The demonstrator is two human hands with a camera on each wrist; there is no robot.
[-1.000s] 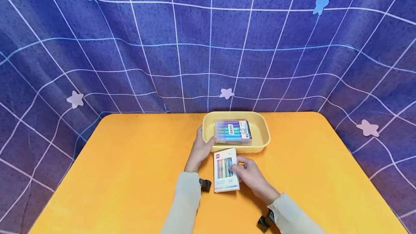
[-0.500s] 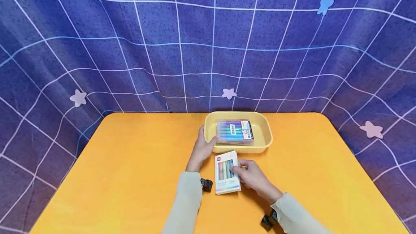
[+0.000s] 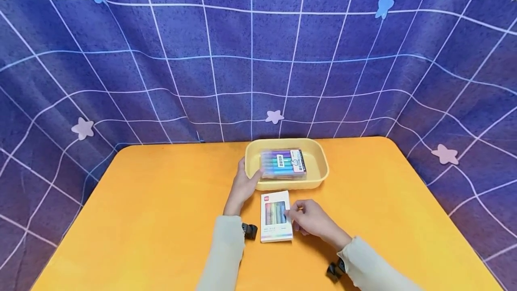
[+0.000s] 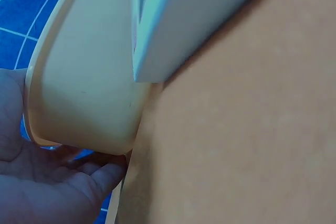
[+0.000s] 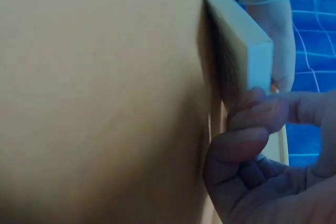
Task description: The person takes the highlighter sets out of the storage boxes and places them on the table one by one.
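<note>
Table (image 3: pixel 161 219): orange, rounded far corners, its far edge against a blue gridded cloth (image 3: pixel 232 75) with stars.
Tub (image 3: pixel 288 185): yellow, at the table's far edge, right of the middle.
Case (image 3: pixel 282 164): clear, of purple, green and blue pens, lying in the tub nearer its left end.
Box (image 3: pixel 276 231): white, with a window of coloured sticks, just before the tub's near wall, its long sides running toward the table's near edge. A dark gap shows under one side in the right wrist view; whether the rest touches the table I cannot tell.
Left hand (image 3: pixel 242 187): grips the tub's left end, thumb over the rim, the other fingers bent along the outer wall near the base.
Right hand (image 3: pixel 314 220): pinches the box's right side, thumb on the front, the other fingers curled in close together.
Wrists: a black camera (image 3: pixel 250 231) beside each pale sleeve (image 3: pixel 228 237).
</note>
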